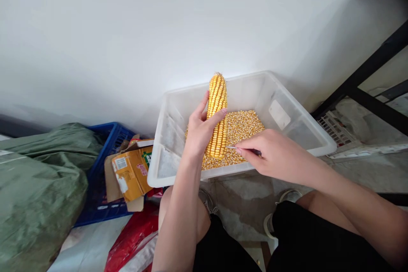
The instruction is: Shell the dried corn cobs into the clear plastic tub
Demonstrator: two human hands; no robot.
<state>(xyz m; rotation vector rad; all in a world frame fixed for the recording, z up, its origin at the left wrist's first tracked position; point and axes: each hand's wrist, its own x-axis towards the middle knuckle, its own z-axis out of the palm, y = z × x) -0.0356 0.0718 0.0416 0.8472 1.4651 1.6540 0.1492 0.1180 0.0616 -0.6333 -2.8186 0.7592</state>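
Note:
My left hand is wrapped round a yellow ear of corn, thumb across its front, holding it nearly upright over a clear plastic bin. Rows of kernels cover the side that faces me. In my right hand is a thin metal tool, perhaps a screwdriver or awl; most of it is hidden in the fist. Its tip is at the lower right edge of the ear. Loose corn kernels cover the bottom of the bin below both hands.
Against the white wall stands the bin. To the left are a blue crate, a flattened orange carton and a green cloth. A red bag lies nearer. On the right rises a black metal frame with a white basket.

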